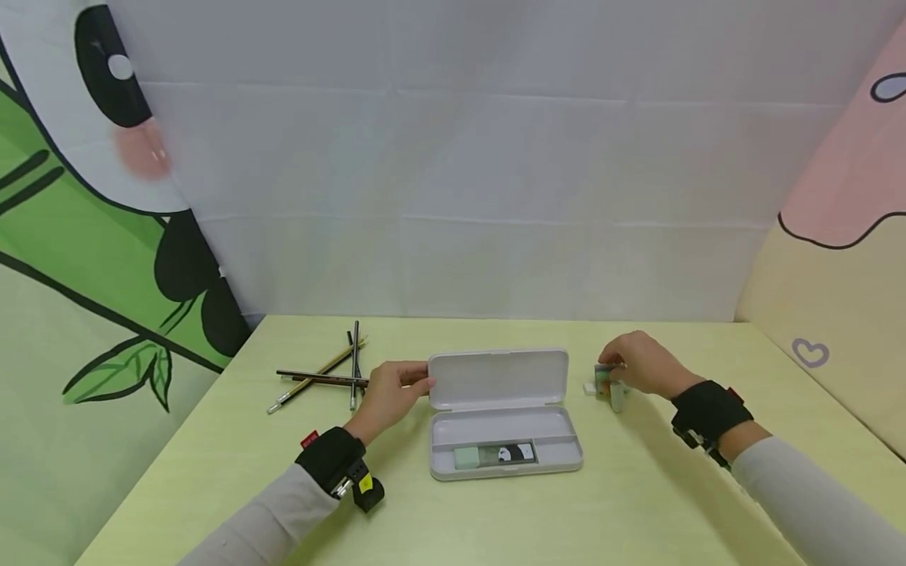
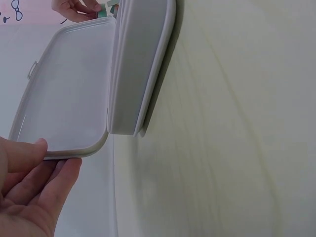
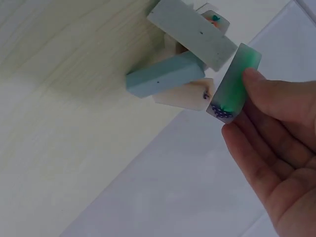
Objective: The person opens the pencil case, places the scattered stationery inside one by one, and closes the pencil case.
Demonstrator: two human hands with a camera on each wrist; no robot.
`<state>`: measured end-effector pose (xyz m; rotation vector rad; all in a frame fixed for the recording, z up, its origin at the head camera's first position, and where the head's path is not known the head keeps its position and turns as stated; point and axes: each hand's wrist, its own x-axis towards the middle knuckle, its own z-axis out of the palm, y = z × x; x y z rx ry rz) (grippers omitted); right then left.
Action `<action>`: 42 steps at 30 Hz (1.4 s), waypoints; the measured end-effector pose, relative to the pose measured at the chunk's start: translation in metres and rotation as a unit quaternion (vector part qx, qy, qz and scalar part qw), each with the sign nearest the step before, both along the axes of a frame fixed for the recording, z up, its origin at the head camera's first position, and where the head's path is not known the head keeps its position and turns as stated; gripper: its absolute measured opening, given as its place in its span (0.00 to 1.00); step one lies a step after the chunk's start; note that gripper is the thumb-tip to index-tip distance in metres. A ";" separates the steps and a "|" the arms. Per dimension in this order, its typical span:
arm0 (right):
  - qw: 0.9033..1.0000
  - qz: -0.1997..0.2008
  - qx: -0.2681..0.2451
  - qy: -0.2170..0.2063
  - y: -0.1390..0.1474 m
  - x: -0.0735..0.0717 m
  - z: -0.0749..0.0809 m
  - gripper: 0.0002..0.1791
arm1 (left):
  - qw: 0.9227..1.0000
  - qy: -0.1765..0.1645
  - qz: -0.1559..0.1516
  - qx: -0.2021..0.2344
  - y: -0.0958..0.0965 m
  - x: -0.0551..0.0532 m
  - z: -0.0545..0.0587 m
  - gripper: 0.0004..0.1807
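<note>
A white pencil case lies with its lid raised, and my left hand pinches the lid's left edge between thumb and fingers. In its lower tray rests a pale green eraser in a panda sleeve. To the right of the case, my right hand is over a small heap of erasers. The right wrist view has that hand pinching a translucent green eraser with dark dots at one end. Beside it are a blue eraser, a grey-green eraser and a peach eraser.
Several pencils lie crossed at the table's back left, close to my left hand. The pale yellow table ends at a white cloth backdrop, with printed panels on both sides.
</note>
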<state>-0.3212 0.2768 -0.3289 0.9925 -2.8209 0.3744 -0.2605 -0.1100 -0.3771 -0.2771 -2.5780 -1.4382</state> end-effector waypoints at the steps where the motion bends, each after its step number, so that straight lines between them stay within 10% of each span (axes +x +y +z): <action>1: 1.000 -0.002 -0.004 0.007 0.000 0.001 0.002 0.10 | 1.000 -0.001 0.000 0.001 0.000 0.000 0.000 0.15; 15: 0.996 -0.027 -0.045 0.065 -0.017 0.022 0.045 0.09 | 1.000 0.000 0.000 -0.002 -0.002 0.002 -0.002 0.15; 29: 0.991 0.008 -0.104 0.083 -0.066 0.076 0.048 0.12 | 1.000 -0.002 -0.024 0.000 -0.010 0.012 -0.001 0.16; 42: 0.993 0.060 -0.091 0.046 -0.102 0.089 0.029 0.12 | 1.000 -0.002 -0.022 -0.004 -0.011 0.010 -0.001 0.16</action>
